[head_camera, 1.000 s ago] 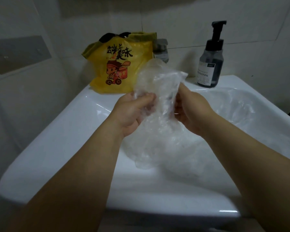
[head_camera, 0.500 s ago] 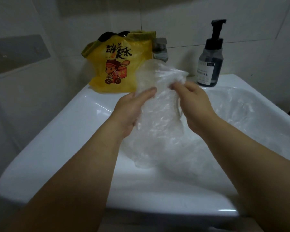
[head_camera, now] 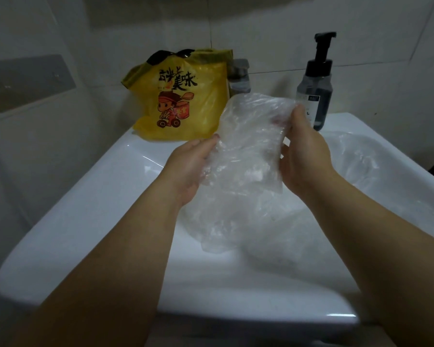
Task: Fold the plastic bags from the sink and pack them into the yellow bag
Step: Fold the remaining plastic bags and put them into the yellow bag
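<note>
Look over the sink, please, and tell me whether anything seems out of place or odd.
Nothing looks spilled or damaged. Oddly for a sink, crumpled clear plastic bags lie in its basin, and the slumped yellow bag sits on the back rim, beside the faucet.

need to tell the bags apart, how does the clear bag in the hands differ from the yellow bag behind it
The clear bag is see-through and unprinted; the yellow bag carries black characters and a cartoon figure. The clear bag is held above the sink by the left hand and right hand; the yellow bag stands untouched on the sink's back ledge. Both are thin, crinkled plastic.
</note>
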A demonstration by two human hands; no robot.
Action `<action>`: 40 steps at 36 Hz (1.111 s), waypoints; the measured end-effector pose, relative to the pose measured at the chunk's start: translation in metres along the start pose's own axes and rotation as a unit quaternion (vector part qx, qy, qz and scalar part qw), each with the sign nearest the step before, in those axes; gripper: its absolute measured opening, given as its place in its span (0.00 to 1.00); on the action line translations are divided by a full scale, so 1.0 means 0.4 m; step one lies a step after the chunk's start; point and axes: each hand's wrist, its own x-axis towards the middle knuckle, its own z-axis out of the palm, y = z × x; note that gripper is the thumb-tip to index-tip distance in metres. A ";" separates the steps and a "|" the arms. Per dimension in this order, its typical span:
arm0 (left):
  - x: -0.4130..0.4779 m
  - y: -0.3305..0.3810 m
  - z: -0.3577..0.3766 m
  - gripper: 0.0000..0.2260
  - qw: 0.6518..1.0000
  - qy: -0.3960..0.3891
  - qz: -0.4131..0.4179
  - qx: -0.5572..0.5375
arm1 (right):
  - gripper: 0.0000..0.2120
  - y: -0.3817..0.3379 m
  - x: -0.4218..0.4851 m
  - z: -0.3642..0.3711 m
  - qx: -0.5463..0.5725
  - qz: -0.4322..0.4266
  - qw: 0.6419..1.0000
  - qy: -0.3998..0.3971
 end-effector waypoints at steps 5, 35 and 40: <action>-0.006 -0.001 0.012 0.07 0.999 -0.025 0.005 -0.039 | 0.24 0.013 0.004 0.000 -0.084 0.014 0.994 -0.073; -0.028 0.045 -0.025 0.10 0.994 0.022 0.022 -0.101 | 0.24 0.012 0.002 -0.017 -0.303 -0.015 0.940 -0.158; -0.030 0.054 -0.060 0.16 0.960 -0.022 -0.011 -0.279 | 0.25 0.001 -0.002 -0.020 -0.265 0.002 0.950 -0.166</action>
